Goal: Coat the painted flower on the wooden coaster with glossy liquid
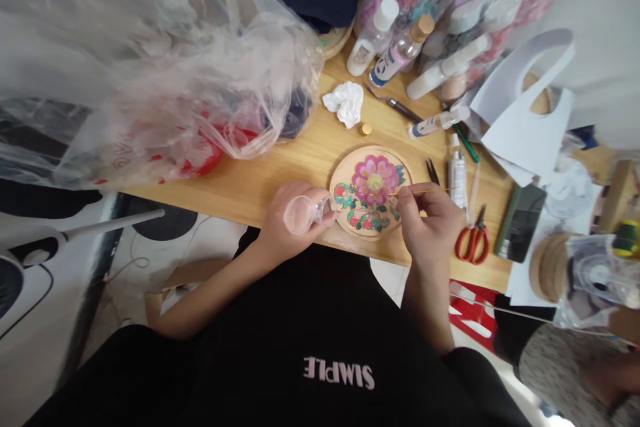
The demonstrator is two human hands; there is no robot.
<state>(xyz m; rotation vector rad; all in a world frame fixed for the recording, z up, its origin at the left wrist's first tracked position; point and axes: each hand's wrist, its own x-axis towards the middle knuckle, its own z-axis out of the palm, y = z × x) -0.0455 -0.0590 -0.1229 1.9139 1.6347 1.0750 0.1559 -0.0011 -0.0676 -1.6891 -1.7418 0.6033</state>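
A round wooden disc painted with a pink flower and green and red leaves lies near the front edge of the wooden table. My left hand is closed around a small clear bottle lying sideways, its mouth pointing at the disc's left rim. My right hand pinches a thin wooden stick held level, its tip over the disc's right part.
Large clear plastic bags fill the table's left. Glue bottles, a crumpled tissue, a tube, red-handled scissors, a dark phone and white paper lie behind and to the right. Another person's arm is at the lower right.
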